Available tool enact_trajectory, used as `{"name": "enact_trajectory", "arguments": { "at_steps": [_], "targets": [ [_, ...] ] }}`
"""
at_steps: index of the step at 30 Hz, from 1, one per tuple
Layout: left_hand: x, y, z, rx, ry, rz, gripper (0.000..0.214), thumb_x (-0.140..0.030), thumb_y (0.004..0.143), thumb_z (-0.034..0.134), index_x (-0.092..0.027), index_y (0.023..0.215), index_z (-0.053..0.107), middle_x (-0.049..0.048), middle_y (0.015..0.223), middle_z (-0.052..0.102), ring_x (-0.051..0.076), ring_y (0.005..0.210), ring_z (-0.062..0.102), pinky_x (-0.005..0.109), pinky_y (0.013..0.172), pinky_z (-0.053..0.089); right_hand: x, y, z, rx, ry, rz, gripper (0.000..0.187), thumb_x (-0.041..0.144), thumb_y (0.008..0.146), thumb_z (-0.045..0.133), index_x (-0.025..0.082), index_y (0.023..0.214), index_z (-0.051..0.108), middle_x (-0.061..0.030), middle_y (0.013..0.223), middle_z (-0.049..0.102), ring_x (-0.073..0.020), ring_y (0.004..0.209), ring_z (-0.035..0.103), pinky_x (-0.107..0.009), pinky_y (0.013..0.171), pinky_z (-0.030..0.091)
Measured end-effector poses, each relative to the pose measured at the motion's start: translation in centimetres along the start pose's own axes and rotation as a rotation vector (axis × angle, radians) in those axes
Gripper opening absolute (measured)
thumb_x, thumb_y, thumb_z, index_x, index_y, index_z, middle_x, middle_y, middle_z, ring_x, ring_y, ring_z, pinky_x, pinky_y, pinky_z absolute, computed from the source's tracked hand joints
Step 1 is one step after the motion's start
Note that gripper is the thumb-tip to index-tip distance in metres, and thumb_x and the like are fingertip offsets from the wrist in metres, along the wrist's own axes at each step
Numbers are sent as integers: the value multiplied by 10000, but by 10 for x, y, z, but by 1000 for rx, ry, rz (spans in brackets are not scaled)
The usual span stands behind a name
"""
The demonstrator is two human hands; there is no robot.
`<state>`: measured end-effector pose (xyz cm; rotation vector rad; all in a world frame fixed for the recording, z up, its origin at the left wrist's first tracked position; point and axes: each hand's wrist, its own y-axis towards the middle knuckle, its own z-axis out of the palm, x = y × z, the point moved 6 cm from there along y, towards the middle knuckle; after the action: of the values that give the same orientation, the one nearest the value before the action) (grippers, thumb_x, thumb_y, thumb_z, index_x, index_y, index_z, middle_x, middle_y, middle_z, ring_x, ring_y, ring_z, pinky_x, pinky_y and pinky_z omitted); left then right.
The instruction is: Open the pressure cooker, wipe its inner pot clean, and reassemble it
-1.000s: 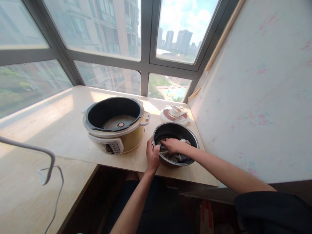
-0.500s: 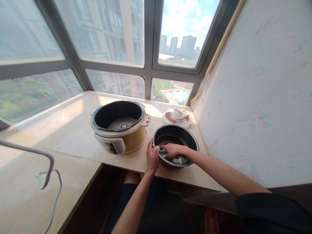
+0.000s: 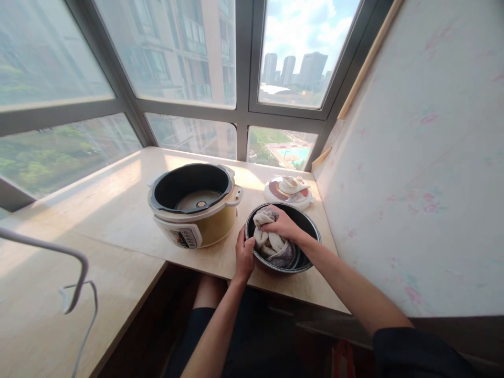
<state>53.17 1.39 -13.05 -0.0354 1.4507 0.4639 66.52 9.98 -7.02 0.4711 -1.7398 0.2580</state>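
A black inner pot (image 3: 307, 227) stands on the wooden counter near the front edge. My left hand (image 3: 244, 255) grips its near left rim. My right hand (image 3: 282, 224) is closed on a grey-white cloth (image 3: 272, 248), which is bunched up and lifted above the pot's left rim, its lower part still inside. To the left stands a yellow and white electric cooker (image 3: 195, 209), open, with its heating plate showing.
The cooker's lid (image 3: 289, 189) lies behind the pot by the right wall (image 3: 413, 157). Windows run along the back. A white cable (image 3: 74, 283) hangs at the lower left above the counter (image 3: 98, 210).
My right hand has risen from the bottom of the pot, pulling the cloth up over the left rim. My left hand stays on the rim.
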Motion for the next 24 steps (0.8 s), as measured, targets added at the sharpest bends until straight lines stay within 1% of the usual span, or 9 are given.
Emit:
{"name": "enact_trajectory", "arguments": {
  "at_steps": [4,8,10,13,16,20,24],
  "targets": [
    [1,-1,0,2,-6,0,467,-326,886,504,-171,1318,591,117,1350,629,299,1276,561,444,1116,392,15,-7,-20,-216,105,-49,430,307,578,837,200,925,608,17,840,655,-179,791,606,-339,798,506],
    [2,-2,0,-8,-19,-6,460,-312,886,506,-171,1315,592,111,1359,628,289,1291,552,435,1125,385,34,-23,-43,-396,107,-137,489,358,575,866,215,968,613,6,879,682,-191,816,629,-366,805,538],
    [2,-2,1,-13,-23,-4,453,-302,887,504,-167,1310,594,115,1354,632,290,1287,554,441,1123,388,42,-35,-59,-517,104,-193,477,354,588,871,210,963,615,5,888,685,-185,814,634,-362,798,544],
    [2,-1,1,-19,-23,1,454,-297,884,505,-167,1310,594,117,1350,633,289,1289,555,442,1121,392,49,-58,-82,-735,83,-277,473,332,595,884,199,959,611,12,885,677,-167,799,632,-340,783,546],
    [3,0,0,-1,-4,-3,450,-297,890,505,-172,1313,590,115,1352,629,279,1289,555,433,1122,392,56,-86,-99,-941,20,-355,497,324,587,896,189,970,609,15,898,669,-157,801,633,-336,799,552],
    [5,0,0,36,11,-9,433,-336,924,501,-173,1317,584,118,1359,620,273,1280,559,428,1123,387,63,-124,-106,-1133,21,-407,500,323,598,892,187,985,607,7,930,663,-161,815,645,-363,827,565],
    [3,-1,1,67,-17,-31,452,-389,962,484,-179,1354,567,120,1409,584,264,1339,515,415,1158,346,70,-161,-99,-1239,22,-427,470,307,601,891,170,963,623,-4,929,667,-170,811,651,-417,884,556]
  ]
}}
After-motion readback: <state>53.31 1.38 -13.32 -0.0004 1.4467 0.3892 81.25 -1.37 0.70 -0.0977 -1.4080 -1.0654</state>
